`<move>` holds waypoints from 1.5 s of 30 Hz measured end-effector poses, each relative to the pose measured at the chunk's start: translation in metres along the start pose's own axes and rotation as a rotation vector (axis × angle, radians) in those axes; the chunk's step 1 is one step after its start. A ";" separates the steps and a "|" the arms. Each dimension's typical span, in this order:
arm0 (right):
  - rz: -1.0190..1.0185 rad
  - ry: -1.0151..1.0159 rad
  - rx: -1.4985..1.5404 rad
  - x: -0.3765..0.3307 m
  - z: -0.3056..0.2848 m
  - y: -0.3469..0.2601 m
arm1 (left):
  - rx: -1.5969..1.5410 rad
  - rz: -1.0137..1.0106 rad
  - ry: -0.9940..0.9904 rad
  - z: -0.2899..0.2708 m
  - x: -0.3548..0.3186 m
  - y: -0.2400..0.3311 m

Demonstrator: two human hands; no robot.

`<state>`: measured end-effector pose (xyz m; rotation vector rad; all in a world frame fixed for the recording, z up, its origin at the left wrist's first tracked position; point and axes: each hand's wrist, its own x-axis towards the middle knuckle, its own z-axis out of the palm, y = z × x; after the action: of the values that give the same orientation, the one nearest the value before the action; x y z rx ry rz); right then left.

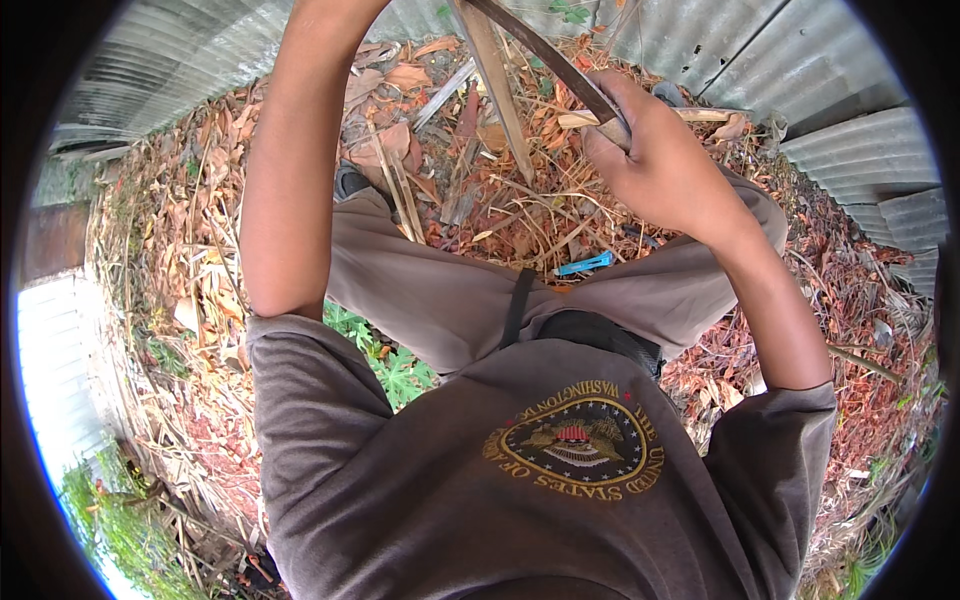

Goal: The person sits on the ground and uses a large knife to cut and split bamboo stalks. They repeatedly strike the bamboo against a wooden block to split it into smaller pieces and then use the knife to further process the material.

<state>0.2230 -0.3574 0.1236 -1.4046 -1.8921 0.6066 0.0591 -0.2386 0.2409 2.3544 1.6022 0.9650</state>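
My right hand (655, 160) is closed round the handle of a machete (555, 65). Its long, dark, slightly curved blade runs up and to the left, out past the top edge. Beside the blade, a split piece of wood (493, 85) slants down from the top edge, its narrow lower end at the leaf-strewn ground. Only my left forearm (288, 180) shows, reaching up on the left; the hand lies beyond the top edge, so whatever it holds is hidden.
Dry leaves (220, 200), sticks and wood scraps (462, 180) cover the ground between my legs. A small bright blue object (583, 264) lies there. Corrugated metal sheets (770, 50) stand around the far side. A green leafy plant (400, 372) grows by my left thigh.
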 end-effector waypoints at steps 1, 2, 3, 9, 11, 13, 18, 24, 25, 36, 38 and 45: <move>0.024 -0.013 -0.023 0.001 -0.003 -0.003 | -0.004 -0.011 -0.004 0.000 0.000 0.001; -0.005 0.005 -0.134 0.000 -0.003 -0.007 | -0.006 -0.023 -0.007 0.000 -0.001 0.001; -0.015 0.014 -0.240 -0.001 -0.005 -0.004 | -0.029 -0.027 -0.010 0.001 -0.001 0.002; -0.064 0.013 -0.386 0.001 -0.015 0.003 | -0.072 -0.056 -0.025 0.008 0.004 0.000; -0.123 0.041 -0.204 0.001 -0.011 0.006 | 0.040 -0.040 0.011 0.005 0.004 0.005; 0.115 -0.128 0.049 0.002 -0.015 -0.006 | 0.027 -0.108 -0.014 0.006 0.006 0.002; 0.142 -0.109 0.019 -0.008 0.004 0.013 | 0.021 -0.153 -0.017 0.011 0.009 0.005; 0.072 -0.078 -0.066 -0.014 0.025 0.031 | 0.117 -0.158 0.010 0.007 0.007 0.012; 0.066 -0.081 -0.114 -0.013 0.024 0.032 | 0.112 -0.155 0.022 0.007 0.006 0.011; 0.199 -0.173 0.088 -0.006 0.017 0.031 | 0.104 -0.171 0.024 0.015 0.019 -0.004; 0.180 -0.160 0.142 -0.009 0.024 0.027 | 0.112 -0.188 0.031 0.011 0.016 0.000; 0.265 -0.028 0.094 -0.028 0.068 0.047 | 0.149 -0.165 0.020 0.016 0.017 0.010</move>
<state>0.2059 -0.3671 0.0383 -1.6050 -1.6881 0.8354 0.0800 -0.2243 0.2405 2.2637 1.9031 0.8661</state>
